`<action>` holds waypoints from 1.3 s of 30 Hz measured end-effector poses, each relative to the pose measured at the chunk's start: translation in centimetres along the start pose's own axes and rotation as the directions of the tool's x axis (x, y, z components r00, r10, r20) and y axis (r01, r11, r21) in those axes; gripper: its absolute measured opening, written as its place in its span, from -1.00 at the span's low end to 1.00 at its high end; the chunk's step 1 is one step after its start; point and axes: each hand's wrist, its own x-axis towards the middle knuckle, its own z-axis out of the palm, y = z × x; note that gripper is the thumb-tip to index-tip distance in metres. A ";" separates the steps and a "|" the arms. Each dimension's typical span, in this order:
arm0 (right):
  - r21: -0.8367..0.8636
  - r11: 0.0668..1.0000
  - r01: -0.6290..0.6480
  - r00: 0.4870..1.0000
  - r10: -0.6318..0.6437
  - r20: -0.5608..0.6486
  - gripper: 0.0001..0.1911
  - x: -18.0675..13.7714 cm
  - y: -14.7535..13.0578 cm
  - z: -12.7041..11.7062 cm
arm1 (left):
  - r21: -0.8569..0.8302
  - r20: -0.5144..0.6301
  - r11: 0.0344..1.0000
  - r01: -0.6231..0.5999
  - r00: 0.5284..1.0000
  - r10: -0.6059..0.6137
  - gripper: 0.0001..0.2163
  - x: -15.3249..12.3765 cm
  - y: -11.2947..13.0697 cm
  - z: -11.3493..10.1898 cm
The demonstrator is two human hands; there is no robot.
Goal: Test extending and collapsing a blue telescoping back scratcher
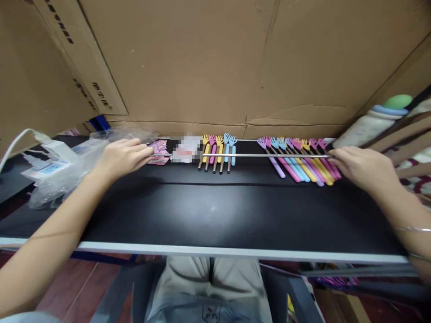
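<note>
A long, thin telescopic metal rod (245, 155) is stretched level above the black table (208, 215). My left hand (124, 157) is closed on its left end, and my right hand (365, 168) grips the right end. Both ends are hidden by my fingers. Behind the rod lies a small group of back scratchers (220, 153) with claw heads, coloured sleeves and bare metal ends. Farther right, nearer my right hand, several back scratchers (289, 169) with long purple, pink, blue and yellow handles lie slanted side by side.
Pink printed cards (160, 147) and a partly blurred white packet (186, 150) lie behind the rod's left part. Clear plastic bags (50, 190) and a white plug with a cable (60, 150) are at left. A pale bottle (367, 125) leans at right. Cardboard (202, 63) walls the back.
</note>
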 end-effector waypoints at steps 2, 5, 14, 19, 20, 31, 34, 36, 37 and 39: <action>0.016 1.000 0.026 1.000 -0.025 -0.014 -0.71 0.1 -0.2 -0.1 | 0.019 0.007 0.999 0.031 0.999 -0.031 -0.70 0.2 0.3 -0.3; 0.034 0.999 0.037 0.999 -0.037 -0.019 -0.74 0.2 -0.6 0.0 | 0.113 -0.022 0.987 0.114 0.993 -0.112 -0.74 0.3 0.7 -0.6; 0.046 0.999 0.022 0.999 -0.024 0.047 -0.75 0.3 -0.3 0.2 | 0.140 -0.033 0.979 0.149 0.989 -0.146 -0.79 0.2 1.3 0.0; 0.013 0.998 -0.062 0.996 0.061 0.072 -0.72 0.5 0.4 -0.1 | 0.111 0.001 0.985 0.130 0.991 -0.131 -0.77 0.1 0.9 -0.2; 0.007 0.997 -0.079 0.994 0.078 0.072 -0.73 0.5 0.6 -0.1 | 0.107 0.004 0.985 0.137 0.990 -0.138 -0.76 0.1 0.8 -0.2; 0.025 0.997 -0.077 0.995 0.075 0.059 -0.69 0.6 0.5 0.2 | -0.050 0.015 0.983 0.178 0.984 -0.177 -0.76 -0.5 0.7 0.6; 0.047 0.998 -0.031 0.998 0.028 0.063 -0.68 0.7 0.3 0.5 | -0.006 0.002 0.990 0.138 0.990 -0.138 -0.75 -0.6 0.6 1.0; 0.080 0.997 0.009 0.997 -0.015 0.082 -0.68 0.8 0.3 0.8 | 0.013 0.007 0.995 0.096 0.995 -0.096 -0.74 -0.6 0.6 1.1; 0.091 0.996 0.022 0.995 -0.030 0.097 -0.68 0.8 0.4 1.1 | 0.016 0.005 0.997 0.079 0.997 -0.080 -0.74 -0.5 0.7 1.1; 0.108 0.993 0.041 0.989 -0.055 0.138 -0.67 0.7 0.6 1.7 | 0.009 -0.003 0.999 0.051 0.999 -0.051 -0.76 -0.4 0.8 1.1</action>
